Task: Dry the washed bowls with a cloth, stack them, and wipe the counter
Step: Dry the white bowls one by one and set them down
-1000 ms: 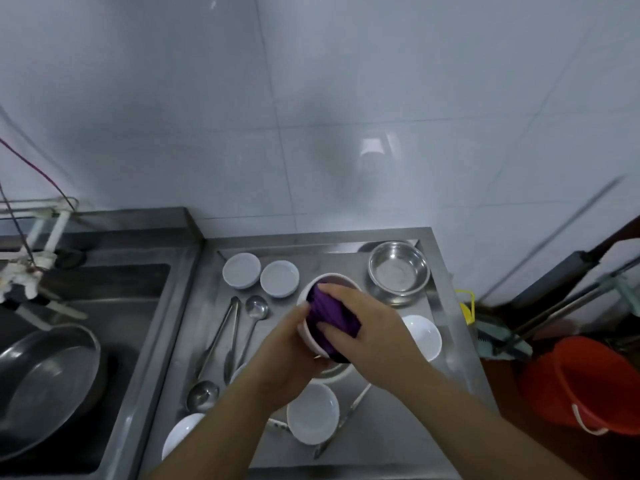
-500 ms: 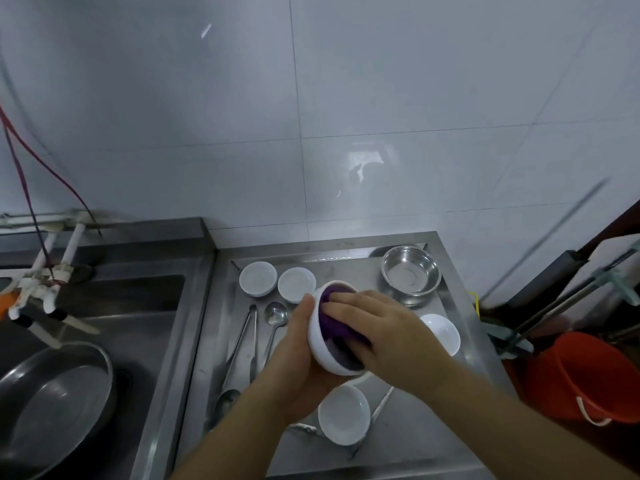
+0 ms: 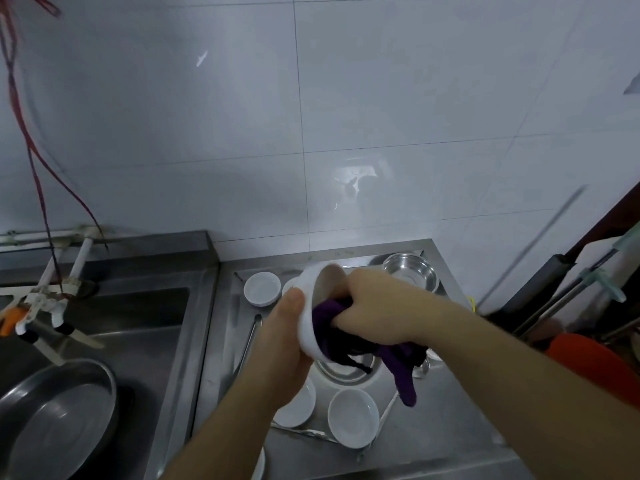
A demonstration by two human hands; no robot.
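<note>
Since half a second ago I've tipped the white bowl (image 3: 308, 327) sideways, left hand (image 3: 284, 344) gripping it, so my right hand (image 3: 374, 306) (clutching the purple cloth (image 3: 398, 362)) reaches inside.

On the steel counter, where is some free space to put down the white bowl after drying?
Bare steel shows along the counter's near right part, right of the small white dish. The middle is crowded: white dishes, a steel basin under the held white bowl, utensils. The back right corner holds a steel bowl.

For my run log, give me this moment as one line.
step: drying bowl | left hand: holds white bowl, tilted | right hand: grips purple cloth inside bowl | stacked: none visible | counter: not wiped
</note>
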